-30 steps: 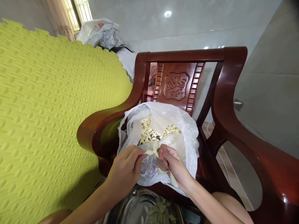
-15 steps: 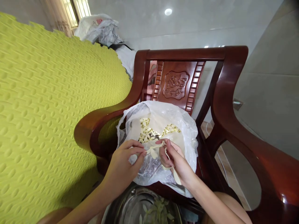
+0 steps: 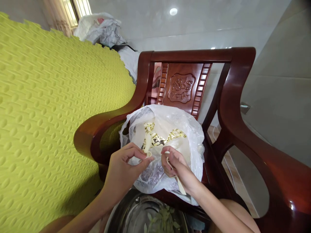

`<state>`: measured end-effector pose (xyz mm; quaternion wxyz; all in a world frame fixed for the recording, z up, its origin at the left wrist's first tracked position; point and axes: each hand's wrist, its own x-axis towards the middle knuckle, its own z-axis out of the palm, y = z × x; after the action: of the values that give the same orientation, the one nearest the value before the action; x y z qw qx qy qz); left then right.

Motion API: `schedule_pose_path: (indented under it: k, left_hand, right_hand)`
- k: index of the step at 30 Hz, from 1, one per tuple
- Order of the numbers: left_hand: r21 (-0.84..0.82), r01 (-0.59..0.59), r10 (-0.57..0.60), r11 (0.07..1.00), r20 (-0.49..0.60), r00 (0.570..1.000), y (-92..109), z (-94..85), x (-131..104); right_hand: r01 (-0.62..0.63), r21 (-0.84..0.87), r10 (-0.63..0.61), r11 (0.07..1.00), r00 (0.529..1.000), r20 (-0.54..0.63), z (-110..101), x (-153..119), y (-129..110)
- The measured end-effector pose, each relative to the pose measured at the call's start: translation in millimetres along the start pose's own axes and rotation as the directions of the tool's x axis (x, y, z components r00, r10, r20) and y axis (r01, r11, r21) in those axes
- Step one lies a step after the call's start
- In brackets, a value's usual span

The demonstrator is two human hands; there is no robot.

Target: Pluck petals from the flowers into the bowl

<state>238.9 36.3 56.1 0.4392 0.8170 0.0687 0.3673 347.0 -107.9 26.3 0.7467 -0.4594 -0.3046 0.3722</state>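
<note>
Over an open white plastic bag (image 3: 170,113) on the chair, both hands work with pale, petal-like plant pieces; I cannot tell their exact kind. My left hand (image 3: 125,165) pinches a cream-white piece (image 3: 147,144) between thumb and fingers. To its right, my right hand (image 3: 176,166) is curled around another thin pale strip (image 3: 181,187), whose end dangles below the palm. A gap separates the two hands. Inside the bag lie many small whitish-green pieces (image 3: 176,133). Below the hands, a round metal basin (image 3: 132,210) contains pale green pieces (image 3: 165,218).
The dark red wooden chair (image 3: 191,56) has wide curved armrests on both sides. A yellow textured foam mat (image 3: 48,106) stands along the left. More plastic bags (image 3: 102,29) sit behind it, near the window. A grey tiled wall (image 3: 194,29) rises behind.
The hands have drawn apart. A pale piece that stretched between them is now in the left hand only, pointing up toward the bag. The right hand keeps its strip.
</note>
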Motion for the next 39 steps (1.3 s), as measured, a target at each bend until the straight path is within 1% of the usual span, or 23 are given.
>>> schedule_pose_path:
  k: [2,4,8,10,12,13,15,17,18,20,23,25,28,31,33,35,37,38,39]
  left_hand:
    - [-0.04,0.003,-0.002,0.999,0.012,1.0,0,2.1,0]
    - [-0.06,-0.005,0.009,0.998,0.062,0.998,0,4.1,-1]
    - [-0.038,-0.019,0.024,0.999,0.138,0.99,1,5.8,-4]
    - [-0.055,0.013,-0.003,0.998,0.173,0.985,0,5.5,-6]
    - [-0.104,0.077,-0.053,0.992,0.214,0.975,-1,5.6,-7]
    - [-0.133,0.114,-0.08,0.985,0.238,0.968,-2,6.0,-7]
    - [-0.188,0.17,-0.113,0.967,0.281,0.953,-1,7.7,-7]
    - [-0.207,0.196,-0.129,0.959,0.3,0.945,0,10.2,-7]
    - [-0.196,0.195,-0.133,0.961,0.294,0.947,1,11.7,-8]
    - [-0.141,0.173,-0.136,0.975,0.239,0.961,3,14.8,-9]
    - [-0.043,0.125,-0.12,0.991,0.117,0.986,1,20.1,-10]
    - [-0.007,0.131,-0.13,0.991,0.05,0.99,-4,24.2,-9]
    - [-0.021,0.177,-0.177,0.984,0.01,0.984,-12,30.8,-7]
    - [0.017,0.149,-0.149,0.989,0.0,0.989,-15,34.8,-4]
    - [0.098,0.101,-0.098,0.99,-0.035,0.995,-15,31.5,0]
    - [0.188,0.066,-0.047,0.98,-0.106,0.993,-18,19.4,9]
    - [0.256,0.092,-0.025,0.962,-0.253,0.967,-25,-2.3,22]
    - [0.276,0.15,-0.035,0.95,-0.38,0.924,-30,-15.8,30]
    - [0.22,0.251,-0.105,0.943,-0.52,0.847,-36,-30.0,37]
  right_hand:
    - [-0.054,-0.044,0.055,0.998,0.998,0.025,3,-1,3]
    - [-0.072,-0.098,0.076,0.993,0.997,0.034,6,-1,5]
    - [-0.015,-0.242,0.022,0.97,0.999,0.024,6,0,1]
    - [-0.013,-0.316,0.03,0.949,0.998,0.05,4,0,-2]
    - [0.009,-0.4,0.025,0.916,0.996,0.08,2,0,-5]
    - [0.038,-0.464,0.001,0.885,0.996,0.084,2,-1,-5]
    - [0.101,-0.623,-0.077,0.776,0.995,0.066,2,-3,-5]
    - [0.116,-0.755,-0.142,0.645,0.989,0.03,3,-4,-3]
    - [0.107,-0.795,-0.161,0.598,0.987,0.012,4,-4,-1]
    - [0.085,-0.82,-0.179,0.566,0.984,-0.021,5,-3,3]
    - [0.054,-0.822,-0.205,0.567,0.976,-0.078,5,3,9]
    - [0.022,-0.832,-0.215,0.554,0.97,-0.117,5,6,12]
    - [-0.017,-0.848,-0.214,0.53,0.965,-0.153,6,9,14]
    - [-0.028,-0.839,-0.219,0.543,0.96,-0.174,5,9,14]
    - [-0.017,-0.824,-0.232,0.566,0.956,-0.179,1,9,15]
    - [-0.023,-0.795,-0.242,0.606,0.947,-0.212,-5,10,16]
    - [-0.058,-0.75,-0.233,0.659,0.932,-0.277,-14,13,17]
    - [-0.074,-0.724,-0.225,0.686,0.925,-0.307,-18,15,17]
    - [-0.083,-0.698,-0.219,0.712,0.917,-0.333,-22,17,16]
